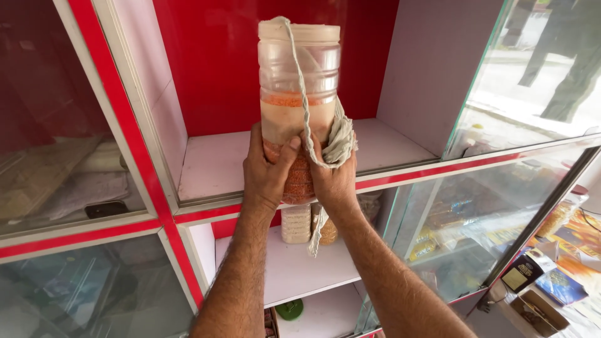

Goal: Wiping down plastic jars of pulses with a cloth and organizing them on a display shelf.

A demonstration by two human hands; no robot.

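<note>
Both hands, left hand (266, 169) and right hand (330, 172), wrap fingers closed around the plastic jar (299, 94) above the shelf (213, 164); a cloth (340, 141) lies under the right. Lentil-filled, it looks heavy and smooth-sided; gripping low seems best.

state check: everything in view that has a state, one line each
Clear plastic jar with cream lid: lidded, upright, partly filled with orange grains, held in front of the shelf.
Left hand: grip closed on the jar.
Right hand: grip on the jar and cloth.
Off-white cloth: bunched against the jar, twisted strand over the lid.
White upper shelf: open-fronted.
</note>
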